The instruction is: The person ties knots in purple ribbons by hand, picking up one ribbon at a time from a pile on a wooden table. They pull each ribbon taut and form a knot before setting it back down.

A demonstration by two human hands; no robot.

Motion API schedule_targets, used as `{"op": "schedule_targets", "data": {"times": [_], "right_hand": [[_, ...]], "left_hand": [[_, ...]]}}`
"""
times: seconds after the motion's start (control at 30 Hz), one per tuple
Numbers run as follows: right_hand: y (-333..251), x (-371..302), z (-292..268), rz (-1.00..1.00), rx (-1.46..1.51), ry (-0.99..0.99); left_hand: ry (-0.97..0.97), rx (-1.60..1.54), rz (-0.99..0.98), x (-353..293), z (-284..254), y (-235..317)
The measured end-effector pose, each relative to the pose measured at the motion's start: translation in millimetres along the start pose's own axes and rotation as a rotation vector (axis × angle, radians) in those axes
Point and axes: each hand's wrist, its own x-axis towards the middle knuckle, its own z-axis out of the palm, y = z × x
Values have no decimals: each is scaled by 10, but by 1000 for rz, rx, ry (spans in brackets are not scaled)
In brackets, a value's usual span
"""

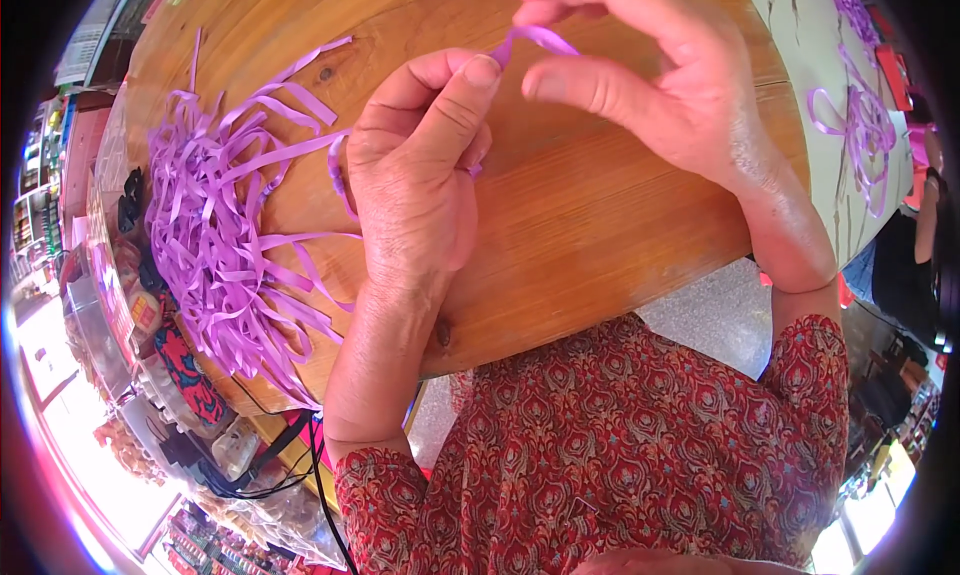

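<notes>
My left hand is raised over the wooden table, thumb and forefinger pinched on a purple ribbon. A short end of that ribbon loops out past the fingertips toward the right. Another length hangs behind the left wrist, toward the pile. My right hand hovers just to the right, its thumb and fingers spread apart with nothing between them. The loose ribbon end lies close to its thumb, and I see no grip on it. A big tangled pile of purple ribbons spreads over the left side of the table.
The wooden table has a rounded edge near my lap. A white marbled surface adjoins at the right, with more purple ribbons on it. Black cables hang off the left edge near bagged goods. Another person is at the far right.
</notes>
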Motion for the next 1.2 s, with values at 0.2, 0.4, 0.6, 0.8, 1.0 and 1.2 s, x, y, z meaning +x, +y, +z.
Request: {"op": "schedule_targets", "data": {"times": [0.2, 0.4, 0.6, 0.8, 1.0, 1.2], "right_hand": [[80, -52, 88, -73, -103, 4], [94, 4, 38, -54, -237, -54], [236, 70, 67, -507, -259, 124], [112, 1, -33, 61, -221, -275], [282, -51, 41, 293, 658, -358], [374, -140, 209, 369, 1292, -252]], "left_hand": [[4, -1, -22, -14, 58, 12], [69, 208, 23, 3, 35, 90], [71, 480, 236, 51, -28, 141], [71, 712, 459, 113, -65, 117], [-17, 525, 404, 46, 41, 98], [-73, 208, 403, 20, 45, 5]]}}
